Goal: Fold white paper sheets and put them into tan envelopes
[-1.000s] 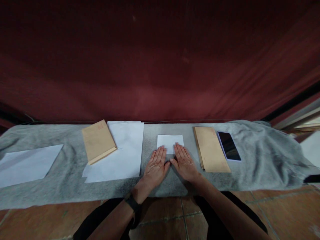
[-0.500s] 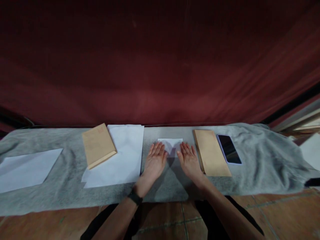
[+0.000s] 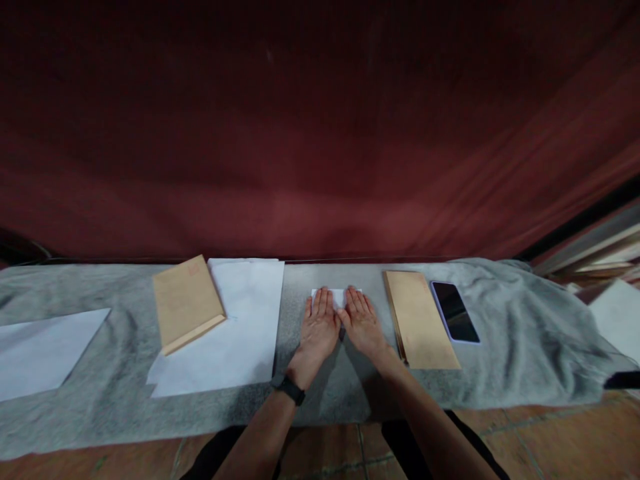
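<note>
Both hands lie flat on a small white folded sheet of paper [image 3: 339, 297] in the middle of the grey cloth. My left hand [image 3: 321, 327], below which a dark watch circles the wrist, covers the left part of the paper with its fingers stretched out. Over the right part rests my right hand [image 3: 362, 321], also flat with fingers extended. The two thumbs meet near the paper's lower middle. Only the paper's top edge and a patch between the hands show; the rest is hidden.
On the left, a brown envelope stack [image 3: 187, 303] rests on white sheets [image 3: 240, 353]; another white sheet [image 3: 45, 350] lies farther left. To the right are a second brown envelope stack [image 3: 423, 320] and a phone [image 3: 456, 312]. Grey cloth [image 3: 540, 333] covers the bench before a red curtain [image 3: 320, 160].
My hands have moved closer together over the small paper, so the thumbs now touch and more of it is covered. The whole view has shifted slightly.
</note>
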Motion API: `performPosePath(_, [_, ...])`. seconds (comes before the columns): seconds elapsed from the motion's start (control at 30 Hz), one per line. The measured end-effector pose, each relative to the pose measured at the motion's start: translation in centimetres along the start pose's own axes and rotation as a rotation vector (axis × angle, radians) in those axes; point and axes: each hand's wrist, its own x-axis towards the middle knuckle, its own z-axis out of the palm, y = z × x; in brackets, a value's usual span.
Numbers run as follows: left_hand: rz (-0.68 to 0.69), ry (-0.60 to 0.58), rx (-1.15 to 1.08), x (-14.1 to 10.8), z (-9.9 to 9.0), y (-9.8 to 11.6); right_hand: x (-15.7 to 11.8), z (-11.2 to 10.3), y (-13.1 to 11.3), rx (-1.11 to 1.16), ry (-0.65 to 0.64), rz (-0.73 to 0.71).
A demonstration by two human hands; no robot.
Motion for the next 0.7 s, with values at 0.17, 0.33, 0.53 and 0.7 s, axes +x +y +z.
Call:
performPosePath(0.17, [0.009,-0.002,0.009,-0.3,-0.9,-1.7,-0.5,0.0,1.6,-0.042,0.064,0.015])
performPosePath(0.33, [0.183,-0.087,-0.028,-1.3,-2.2,-4.0,-0.3,-0.8,3.5,-0.027,0.038,0.013])
performPosePath(0.53, [0.296,-0.140,-0.053,-1.8,-3.5,-5.1,0.2,-2.0,5.8,0.037,-0.081,-0.061])
performPosePath(0.7, [0.312,-0.121,-0.111,-1.3,-4.7,-4.9,0.1,-2.2,6.8,0.099,-0.127,-0.096])
